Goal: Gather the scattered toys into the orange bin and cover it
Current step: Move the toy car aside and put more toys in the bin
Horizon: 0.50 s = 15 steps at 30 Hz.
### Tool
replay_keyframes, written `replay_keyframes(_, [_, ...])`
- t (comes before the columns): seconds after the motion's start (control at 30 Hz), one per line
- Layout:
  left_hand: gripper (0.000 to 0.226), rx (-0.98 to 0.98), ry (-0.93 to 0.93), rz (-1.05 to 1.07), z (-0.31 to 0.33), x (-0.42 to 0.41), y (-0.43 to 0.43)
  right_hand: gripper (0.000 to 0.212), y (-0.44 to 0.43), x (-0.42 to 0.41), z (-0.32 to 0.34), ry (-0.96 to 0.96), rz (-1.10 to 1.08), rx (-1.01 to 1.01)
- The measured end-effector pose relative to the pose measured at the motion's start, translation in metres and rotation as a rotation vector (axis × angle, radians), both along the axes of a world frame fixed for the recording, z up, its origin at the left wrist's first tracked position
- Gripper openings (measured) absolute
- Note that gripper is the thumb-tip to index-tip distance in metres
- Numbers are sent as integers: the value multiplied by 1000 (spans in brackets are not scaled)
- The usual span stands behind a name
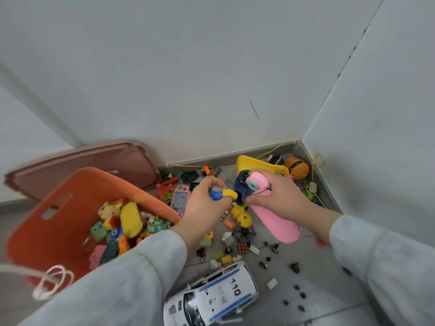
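Hands, two, at centre of frame, both loaded. Left hand (207, 203): fingers curled round a blue-and-yellow toy (222, 195), raised just right of the bin's rim, probably so the next move is a short swing left to drop it in. Right hand (280, 196): fingers wrapped over a pink round toy (256, 184) with a dark blue piece (241, 182) pressed against it; whether the two are joined cannot be told.

Orange bin (47, 231): left of frame, tilted toward the wearer, mouth open, already part-filled with blocks and figures.

Lid (94, 161): dusky pink, propped against the wall behind the bin at upper left, kept clear of the mouth until filling is done.

Floor, centre to right, not yet gathered: pink handheld game (180, 198), yellow figure (242, 216), long pink toy (277, 222), yellow board (259, 164), orange ball toy (296, 168), cube puzzle (243, 247), police car (216, 295) at bottom centre, small black wheels (294, 267) lower right.

Obstructions: none between left hand and bin; white cord (54, 281) lies at the bin's near side.
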State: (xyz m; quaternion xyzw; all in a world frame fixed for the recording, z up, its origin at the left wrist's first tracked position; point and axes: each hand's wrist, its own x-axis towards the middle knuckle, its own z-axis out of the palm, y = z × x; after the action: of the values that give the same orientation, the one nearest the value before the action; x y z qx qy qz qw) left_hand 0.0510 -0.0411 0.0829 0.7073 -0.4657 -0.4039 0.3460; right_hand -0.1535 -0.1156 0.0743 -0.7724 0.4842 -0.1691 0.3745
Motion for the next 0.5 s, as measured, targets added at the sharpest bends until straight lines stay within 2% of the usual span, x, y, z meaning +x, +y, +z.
replay_keyframes(0.2, [25,-119,-119,107,61,51,-9,36,-4,69,65,-12,107,-81])
replay_keyframes(0.37, [25,-96,-290,173,74,123,17,40,4,145,79,-31,226,-113])
replay_keyframes(0.5, [27,6,-392,243,64,185,57,41,26,202,72,-58,332,-96])
